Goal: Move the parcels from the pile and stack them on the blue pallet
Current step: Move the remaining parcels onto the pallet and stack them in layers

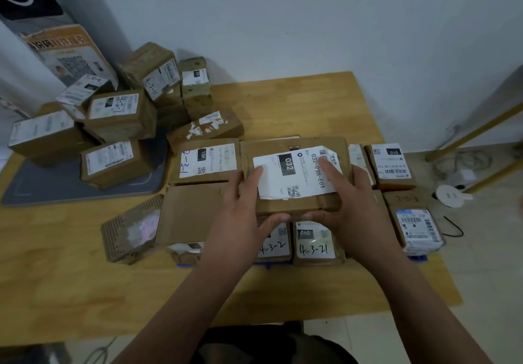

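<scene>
A brown parcel labelled 032 [294,154] lies on top of other parcels in the middle of the table. My left hand [246,208] grips its left near corner, thumb on the white label. My right hand [348,202] grips its right near side, thumb on the label too. Under and around it a layer of parcels covers the blue pallet [418,258], which shows only as thin blue slivers at the near edge. Parcels marked 4-3-2 [276,243] and 4-3-21 [314,243] lie just below my hands. The pile of parcels [119,114] sits at the back left.
The pile rests partly on a grey mat [56,188] on the wooden table [85,293]. A corrugated packet [130,230] lies left of the pallet. A tall printed box [56,38] leans in the left corner. Cables and a white disc [450,194] lie on the floor at right.
</scene>
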Tool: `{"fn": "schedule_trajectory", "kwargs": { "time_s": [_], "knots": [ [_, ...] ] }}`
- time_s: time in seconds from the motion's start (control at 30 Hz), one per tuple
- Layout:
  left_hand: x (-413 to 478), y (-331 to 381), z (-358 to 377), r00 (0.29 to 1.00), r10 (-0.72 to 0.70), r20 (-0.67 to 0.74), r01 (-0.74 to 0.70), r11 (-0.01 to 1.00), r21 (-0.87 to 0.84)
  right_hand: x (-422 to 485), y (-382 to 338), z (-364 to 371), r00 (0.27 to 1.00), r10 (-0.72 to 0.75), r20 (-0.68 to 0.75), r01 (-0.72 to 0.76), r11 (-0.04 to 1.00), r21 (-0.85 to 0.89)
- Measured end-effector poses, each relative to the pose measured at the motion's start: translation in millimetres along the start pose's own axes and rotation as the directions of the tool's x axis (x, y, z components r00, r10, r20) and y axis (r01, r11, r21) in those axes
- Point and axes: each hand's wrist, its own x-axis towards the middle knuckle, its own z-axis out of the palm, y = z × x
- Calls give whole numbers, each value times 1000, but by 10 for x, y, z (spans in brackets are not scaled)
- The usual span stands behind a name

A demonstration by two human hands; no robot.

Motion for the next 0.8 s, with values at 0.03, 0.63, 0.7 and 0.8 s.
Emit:
{"fn": "schedule_trajectory", "kwargs": {
  "time_s": [0.03, 0.63, 0.7, 0.8],
  "knots": [
    [-3, -9, 34, 1000, -12, 26, 13, 1000, -8, -11, 43, 18, 1000, 13, 16, -12, 1000, -16],
    [-57, -278, 570, 982, -87, 169, -17, 843, 537, -100, 539, 448, 991, 107, 76, -110, 993, 38],
    [-46, -319, 609, 984, -63, 169, -39, 840, 542, -93, 581, 504, 991, 120, 59, -122, 992, 25],
    [-33, -372, 620, 986, -49, 157, -50, 822, 567, -118, 616, 626, 995, 98, 22, -99, 995, 22]
  ]
}}
